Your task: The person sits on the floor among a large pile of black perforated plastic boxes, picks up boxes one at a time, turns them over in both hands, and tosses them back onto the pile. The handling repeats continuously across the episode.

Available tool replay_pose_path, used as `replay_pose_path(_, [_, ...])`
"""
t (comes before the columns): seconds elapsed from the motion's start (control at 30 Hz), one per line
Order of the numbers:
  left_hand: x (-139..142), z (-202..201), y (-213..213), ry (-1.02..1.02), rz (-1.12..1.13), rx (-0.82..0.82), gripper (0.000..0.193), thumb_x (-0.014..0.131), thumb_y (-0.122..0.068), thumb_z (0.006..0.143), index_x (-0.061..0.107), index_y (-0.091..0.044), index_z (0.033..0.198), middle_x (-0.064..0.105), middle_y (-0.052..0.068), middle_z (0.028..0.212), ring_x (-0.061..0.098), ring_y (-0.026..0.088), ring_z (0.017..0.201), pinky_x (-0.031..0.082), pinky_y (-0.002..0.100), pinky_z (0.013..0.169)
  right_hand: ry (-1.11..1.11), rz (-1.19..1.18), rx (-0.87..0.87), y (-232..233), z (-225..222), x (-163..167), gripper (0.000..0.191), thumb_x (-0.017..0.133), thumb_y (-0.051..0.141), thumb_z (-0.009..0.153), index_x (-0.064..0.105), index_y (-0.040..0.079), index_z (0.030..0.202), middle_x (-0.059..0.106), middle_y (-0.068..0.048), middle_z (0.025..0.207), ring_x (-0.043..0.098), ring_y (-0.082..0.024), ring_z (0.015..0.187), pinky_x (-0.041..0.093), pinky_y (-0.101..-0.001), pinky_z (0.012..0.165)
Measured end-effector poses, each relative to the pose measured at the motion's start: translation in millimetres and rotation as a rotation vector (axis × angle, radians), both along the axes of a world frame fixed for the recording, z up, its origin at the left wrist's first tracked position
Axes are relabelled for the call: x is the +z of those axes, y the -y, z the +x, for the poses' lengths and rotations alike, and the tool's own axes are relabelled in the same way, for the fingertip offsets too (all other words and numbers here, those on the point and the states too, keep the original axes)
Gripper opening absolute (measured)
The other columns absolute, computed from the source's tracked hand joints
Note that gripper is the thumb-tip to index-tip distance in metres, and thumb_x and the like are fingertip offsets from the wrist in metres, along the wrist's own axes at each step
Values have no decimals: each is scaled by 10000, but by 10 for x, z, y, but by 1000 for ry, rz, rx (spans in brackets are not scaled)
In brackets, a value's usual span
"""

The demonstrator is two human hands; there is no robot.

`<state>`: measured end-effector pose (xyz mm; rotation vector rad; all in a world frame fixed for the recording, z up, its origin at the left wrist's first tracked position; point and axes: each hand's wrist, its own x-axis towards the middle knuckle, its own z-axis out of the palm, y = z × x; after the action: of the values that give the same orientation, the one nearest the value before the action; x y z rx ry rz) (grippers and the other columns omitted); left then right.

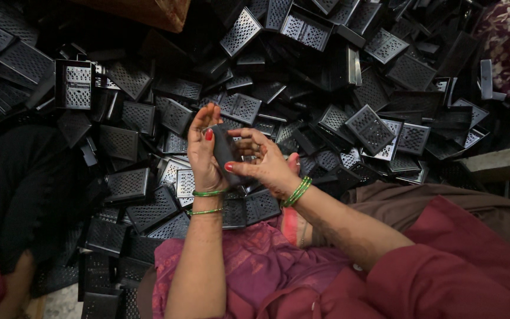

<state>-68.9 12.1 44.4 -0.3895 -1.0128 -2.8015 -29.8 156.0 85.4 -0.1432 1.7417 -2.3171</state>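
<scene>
Left hand (203,155): closed around one side of a small black plastic piece (224,150), thumb pressed on its face.
Right hand (267,164): pinched onto the opposite side.
Piece location: held above the lap, between both hands.
Surroundings: heap of black perforated trays (370,127), spread behind.

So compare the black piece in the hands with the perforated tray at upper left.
The held piece is gripped between the left hand and right hand; the upper-left tray rests on the pile, untouched. The held piece shows a plain dark face; the tray shows a pale perforated bottom inside raised walls. The held piece looks narrower. Both are dark and roughly rectangular.
</scene>
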Motion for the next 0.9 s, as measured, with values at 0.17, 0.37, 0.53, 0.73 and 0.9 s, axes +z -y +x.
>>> replay_pose_path(0.17, [17, 12, 14, 109, -216, 57, 579, 435, -406, 1104, 467, 8, 1507, 477, 137, 1596, 411, 247, 1520, 301, 362, 1275, 101, -46, 64, -72, -80, -129, 691, 844, 68, 773, 575, 99, 1409, 673, -35, 1163, 651, -144, 1103, 555, -333, 968])
replay_pose_path(0.37, [-69, -20, 53, 211, -772, 251, 513, 465, -435, 1093, 714, 12, 1062, 756, 73, 981, 696, 157, 888, 554, 281, 845, 353, -332, 263, -287, -176, -339, 543, 738, 118, 925, 545, 41, 1426, 678, -83, 1211, 673, -169, 1077, 556, -352, 935])
replay_pose_path(0.53, [-220, -34, 248, 171, -1025, 444, 518, 538, -398, 1106, 662, 56, 888, 594, 55, 737, 511, 121, 722, 442, 295, 659, 368, -312, 362, -312, -87, -372, 528, 679, 267, 965, 556, 15, 1412, 690, -68, 1257, 681, -146, 1112, 585, -362, 925])
replay_pose_path(0.73, [-630, -228, 323, 351, -696, 486, 434, 544, -306, 1059, 669, 25, 808, 652, 26, 754, 554, 101, 708, 451, 282, 666, 331, -274, 307, -115, 36, -264, 555, 681, 295, 1015, 540, 37, 1486, 669, -34, 1226, 638, -114, 1057, 550, -314, 857])
replay_pose_path(0.9, [-844, -253, 351, 339, -536, 456, 322, 599, -257, 992, 658, -3, 803, 638, 23, 784, 555, 116, 735, 460, 297, 703, 311, -242, 314, -86, 94, -224, 582, 685, 269, 964, 506, 71, 1481, 660, -15, 1234, 657, -99, 1087, 588, -321, 899])
